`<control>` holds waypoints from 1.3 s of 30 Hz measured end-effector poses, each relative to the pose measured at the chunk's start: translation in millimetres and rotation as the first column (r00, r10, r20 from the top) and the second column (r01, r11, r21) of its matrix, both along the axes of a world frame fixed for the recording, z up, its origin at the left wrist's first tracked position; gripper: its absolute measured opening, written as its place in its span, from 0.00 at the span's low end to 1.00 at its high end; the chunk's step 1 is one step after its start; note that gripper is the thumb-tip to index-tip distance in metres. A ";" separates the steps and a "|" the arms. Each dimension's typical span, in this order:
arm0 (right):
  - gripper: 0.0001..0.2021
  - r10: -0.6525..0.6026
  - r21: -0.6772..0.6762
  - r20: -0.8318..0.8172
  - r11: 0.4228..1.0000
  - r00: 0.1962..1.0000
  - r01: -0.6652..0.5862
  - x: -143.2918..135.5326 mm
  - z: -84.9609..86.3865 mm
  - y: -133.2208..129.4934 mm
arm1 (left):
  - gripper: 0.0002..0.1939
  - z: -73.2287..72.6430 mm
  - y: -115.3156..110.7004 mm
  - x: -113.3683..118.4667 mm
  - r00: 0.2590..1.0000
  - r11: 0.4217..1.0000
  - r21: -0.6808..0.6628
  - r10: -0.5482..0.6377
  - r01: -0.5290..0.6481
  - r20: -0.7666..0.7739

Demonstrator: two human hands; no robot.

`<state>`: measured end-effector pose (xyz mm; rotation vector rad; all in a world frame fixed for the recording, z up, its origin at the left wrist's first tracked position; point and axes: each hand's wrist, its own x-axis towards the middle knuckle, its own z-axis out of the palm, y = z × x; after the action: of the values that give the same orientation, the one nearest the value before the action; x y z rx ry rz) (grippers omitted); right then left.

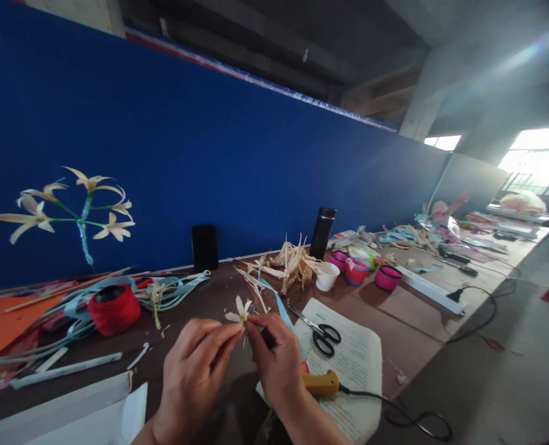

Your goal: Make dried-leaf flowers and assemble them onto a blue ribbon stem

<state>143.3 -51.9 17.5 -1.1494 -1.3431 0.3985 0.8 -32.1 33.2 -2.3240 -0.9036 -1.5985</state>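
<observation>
Both my hands meet over the brown table (pixel 408 337) and pinch one small pale husk flower (pixel 240 311). My left hand (pixel 195 364) grips it from below left, fingertips at its base. My right hand (pixel 276 358) pinches the same base from the right. Black-handled scissors (pixel 318 330) lie just right of my right hand on printed paper (pixel 355 364). A yellow glue gun (pixel 321 384) with a black cord lies under my right wrist. A pile of dry husk strips (pixel 290 262) sits behind the flower.
A red thread spool (pixel 114 307) and light blue ribbons (pixel 176 287) lie at left. A finished flower sprig (pixel 77 210) hangs on the blue wall. A black phone (pixel 204 247), black flask (pixel 323 232), white cup (pixel 326 275) and pink tape rolls (pixel 387 277) stand behind.
</observation>
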 end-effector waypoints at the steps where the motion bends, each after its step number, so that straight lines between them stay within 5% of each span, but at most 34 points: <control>1: 0.06 0.001 -0.006 -0.006 1.000 1.000 -0.001 0.1 -1.3 0.2 | 0.08 0.6 0.1 -0.2 1.000 1.000 0.000 -0.007 0.007 -0.006; 26: 0.08 0.105 -0.135 -0.301 0.979 0.948 -0.151 1.9 -5.5 7.8 | 0.14 -0.2 -0.4 -2.2 0.978 0.988 -0.025 -0.153 0.151 -0.138; 30: 0.05 0.077 -0.080 -0.245 0.992 0.966 -0.100 1.6 -6.2 5.9 | 0.15 0.7 -5.9 -5.1 0.992 0.991 -0.055 -0.120 0.122 0.046; 34: 0.04 0.099 -0.002 -0.146 0.995 0.984 -0.101 1.3 -5.2 2.8 | 0.09 3.3 -6.8 -3.6 0.956 0.969 -0.245 0.038 0.036 0.291; 39: 0.03 0.138 0.045 -0.120 0.990 0.983 -0.133 2.4 -5.9 3.8 | 0.06 10.1 -4.0 3.4 0.919 0.849 -0.489 0.011 0.200 0.394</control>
<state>145.7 -48.1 11.6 -0.9901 -1.3189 0.5334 4.2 -36.1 43.3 -2.4502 -1.4966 -2.1225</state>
